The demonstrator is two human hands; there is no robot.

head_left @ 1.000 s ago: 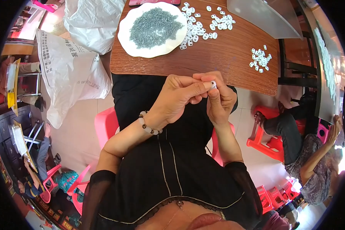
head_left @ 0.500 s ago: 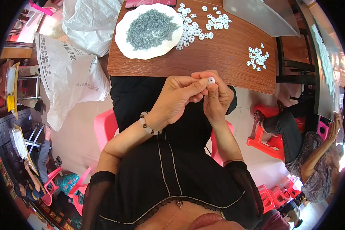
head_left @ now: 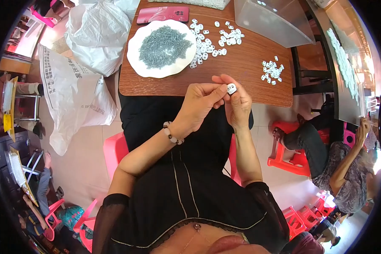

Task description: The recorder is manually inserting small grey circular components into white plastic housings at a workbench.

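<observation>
While L hand [head_left: 204,106] & R hand [head_left: 238,106] pinch one small white pc [head_left: 231,89] btwn them by the near edge of the desk [head_left: 245,59], I'd judge it's mid-handling, w/ loose white pcs [head_left: 203,47] & grey rods [head_left: 165,46] left, small R pile [head_left: 272,70] unclear.

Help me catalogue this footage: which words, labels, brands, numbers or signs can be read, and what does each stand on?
Front white sack: dark printed characters in rows near its top, plus a fainter line lower down; I won't copy the wording.
Pink-red phone: any marking is too small to read.
Small white piece being held: dark spots, no lettering I can make out.
</observation>
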